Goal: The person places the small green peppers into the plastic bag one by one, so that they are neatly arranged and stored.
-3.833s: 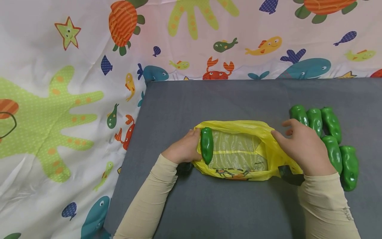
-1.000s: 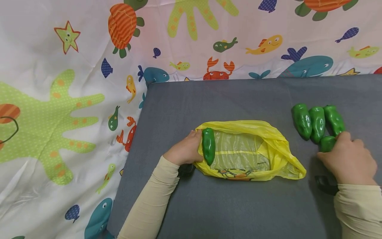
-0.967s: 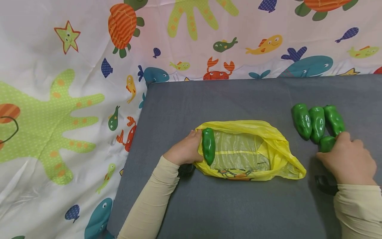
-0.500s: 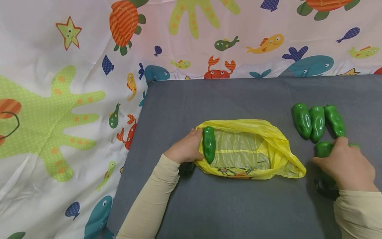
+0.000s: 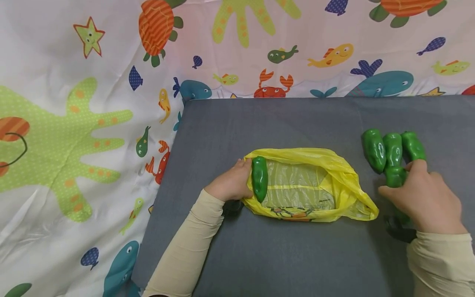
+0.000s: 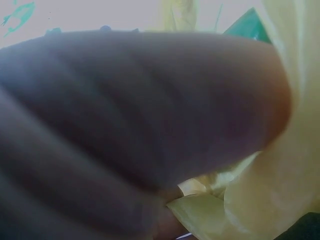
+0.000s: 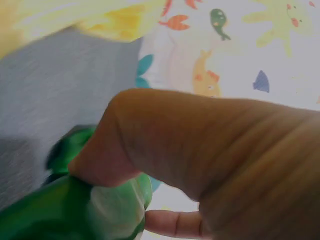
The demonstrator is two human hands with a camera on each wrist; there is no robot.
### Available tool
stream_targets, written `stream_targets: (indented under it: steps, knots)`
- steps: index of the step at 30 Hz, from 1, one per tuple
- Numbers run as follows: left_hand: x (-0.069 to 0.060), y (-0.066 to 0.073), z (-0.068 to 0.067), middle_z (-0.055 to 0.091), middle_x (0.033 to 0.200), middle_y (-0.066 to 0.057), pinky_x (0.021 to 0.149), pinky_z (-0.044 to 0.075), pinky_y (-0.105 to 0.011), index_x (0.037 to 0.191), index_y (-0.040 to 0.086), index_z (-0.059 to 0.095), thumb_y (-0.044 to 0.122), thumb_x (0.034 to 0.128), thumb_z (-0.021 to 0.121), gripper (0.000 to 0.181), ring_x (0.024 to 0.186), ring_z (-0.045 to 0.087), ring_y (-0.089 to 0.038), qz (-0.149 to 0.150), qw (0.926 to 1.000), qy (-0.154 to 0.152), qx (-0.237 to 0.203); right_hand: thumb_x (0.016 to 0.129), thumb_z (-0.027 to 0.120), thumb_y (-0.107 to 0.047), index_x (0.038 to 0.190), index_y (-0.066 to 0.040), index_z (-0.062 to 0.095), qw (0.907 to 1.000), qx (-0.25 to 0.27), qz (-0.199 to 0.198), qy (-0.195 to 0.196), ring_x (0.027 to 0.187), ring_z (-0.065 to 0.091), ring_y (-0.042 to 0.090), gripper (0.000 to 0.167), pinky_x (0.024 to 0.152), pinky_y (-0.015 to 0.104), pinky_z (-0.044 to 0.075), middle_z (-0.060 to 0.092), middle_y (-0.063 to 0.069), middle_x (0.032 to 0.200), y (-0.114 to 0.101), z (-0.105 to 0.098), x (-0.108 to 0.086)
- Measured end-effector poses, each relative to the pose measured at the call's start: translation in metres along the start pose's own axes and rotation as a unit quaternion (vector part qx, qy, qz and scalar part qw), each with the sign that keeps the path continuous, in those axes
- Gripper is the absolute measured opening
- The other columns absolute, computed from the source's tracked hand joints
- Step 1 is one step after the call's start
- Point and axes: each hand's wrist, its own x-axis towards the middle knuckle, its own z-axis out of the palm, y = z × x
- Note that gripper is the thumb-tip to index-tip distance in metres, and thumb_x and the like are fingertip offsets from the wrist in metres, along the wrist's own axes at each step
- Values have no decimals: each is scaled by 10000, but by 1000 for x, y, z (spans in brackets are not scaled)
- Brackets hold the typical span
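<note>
A yellow plastic bag (image 5: pixel 297 185) lies with its mouth spread on the grey table. My left hand (image 5: pixel 231 181) grips its left rim, and the left wrist view shows the bag film (image 6: pixel 270 185) against the fingers. Just inside that rim sits a green pepper (image 5: pixel 259 179). To the right of the bag, my right hand (image 5: pixel 430 198) holds another green pepper (image 5: pixel 395 176), partly hidden by the hand. In the right wrist view the thumb lies over this glossy pepper (image 7: pixel 120 205).
Three green peppers stand in a row behind my right hand: a left one (image 5: pixel 374 150), a middle one (image 5: pixel 393 148) and a right one (image 5: pixel 412 145). A sea-animal print curtain (image 5: pixel 237 62) borders the table (image 5: pixel 297 255) at the back and left.
My right hand has left the bag's right rim and gone to the peppers at right. It now holds one, shifted slightly left. The left hand has stayed at the bag.
</note>
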Motion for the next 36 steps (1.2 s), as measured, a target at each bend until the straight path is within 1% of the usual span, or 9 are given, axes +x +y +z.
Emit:
stream_targets:
  steps: [4, 9, 16, 21, 25, 28, 31, 36]
  knots:
    - [0, -1, 0, 228, 1694, -282, 1263, 266, -429, 1645, -80, 137, 104, 815, 837, 1102, 1595, 154, -416, 50, 10000, 53, 29, 868, 755, -452, 1427, 125, 285, 9997, 42, -217, 87, 891, 544, 493, 930, 581, 521, 436, 451, 395, 1060, -15, -8, -3]
    - [-1, 0, -1, 239, 1689, -287, 1264, 262, -435, 1640, -86, 154, 104, 811, 835, 1090, 1591, 163, -424, 86, 9999, 66, 20, 874, 743, -466, 1418, 131, 282, 9991, 104, -402, 131, 875, 526, 465, 930, 572, 499, 433, 453, 379, 1044, -30, -14, -5]
    - [-1, 0, -1, 239, 1691, -282, 1264, 263, -434, 1642, -77, 163, 98, 802, 834, 1089, 1593, 163, -416, 77, 9999, 79, 17, 884, 723, -484, 1410, 120, 311, 9961, 254, -778, 329, 876, 544, 455, 900, 560, 499, 445, 513, 353, 1036, -54, -18, -8]
    - [-1, 2, -1, 233, 1694, -278, 1255, 284, -423, 1645, -72, 159, 89, 802, 832, 1090, 1599, 154, -397, 22, 10000, 72, -42, 906, 733, -484, 1401, 134, 339, 9916, 457, -1170, 295, 867, 593, 439, 884, 550, 473, 480, 565, 352, 1054, -76, -21, -8]
    - [-2, 2, -2, 229, 1697, -276, 1258, 278, -422, 1647, -70, 151, 94, 813, 837, 1092, 1600, 154, -395, -17, 10000, 51, 12, 901, 737, -460, 1401, 125, 359, 9878, 615, -1411, 227, 824, 611, 410, 857, 539, 439, 484, 584, 336, 1050, -94, -18, -8]
    - [-1, 3, -2, 211, 1706, -262, 1269, 249, -419, 1653, -62, 136, 106, 826, 837, 1097, 1603, 142, -389, -68, 9999, 12, 73, 890, 741, -436, 1404, 112, 366, 9850, 719, -1558, 171, 786, 611, 382, 841, 535, 420, 478, 598, 318, 1034, -107, -13, -7]
    - [-1, 2, -1, 203, 1714, -244, 1276, 231, -416, 1657, -52, 133, 116, 835, 830, 1091, 1607, 130, -381, -82, 9999, -12, 85, 883, 743, -412, 1399, 110, 374, 9816, 806, -1727, 101, 789, 604, 370, 822, 550, 422, 479, 601, 300, 1023, -118, -7, -5]
    - [0, 0, 0, 213, 1713, -240, 1272, 243, -415, 1658, -44, 146, 118, 829, 828, 1086, 1606, 134, -385, -85, 9999, 21, 105, 893, 755, -408, 1388, 106, 386, 9773, 909, -1914, -17, 822, 603, 379, 804, 583, 438, 490, 599, 295, 1027, -136, 2, -4]
